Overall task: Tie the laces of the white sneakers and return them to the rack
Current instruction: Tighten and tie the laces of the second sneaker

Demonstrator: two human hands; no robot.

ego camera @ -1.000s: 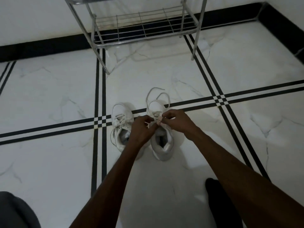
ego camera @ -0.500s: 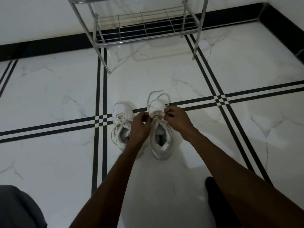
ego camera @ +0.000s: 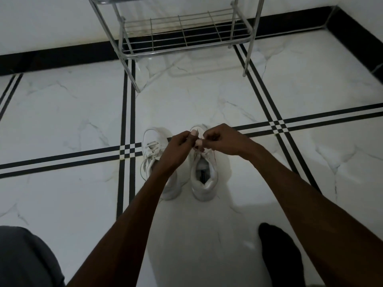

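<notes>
Two white sneakers stand side by side on the floor, toes pointing away from me. The left sneaker has loose laces hanging down its side, and my left forearm covers its heel. Both hands meet above the tongue of the right sneaker. My left hand and my right hand each pinch part of its white lace, fingers closed. The lace ends are hidden inside my fingers. The metal rack stands against the wall beyond the shoes, its low wire shelf bare.
White marble floor with black stripe lines spreads all around. A black baseboard runs along the wall. My dark-socked foot rests at the lower right, and a grey-clad knee fills the lower left corner.
The long lace loops that lay past the right sneaker's toe have been drawn in under my hands. Both hands have shifted slightly up toward the toe.
</notes>
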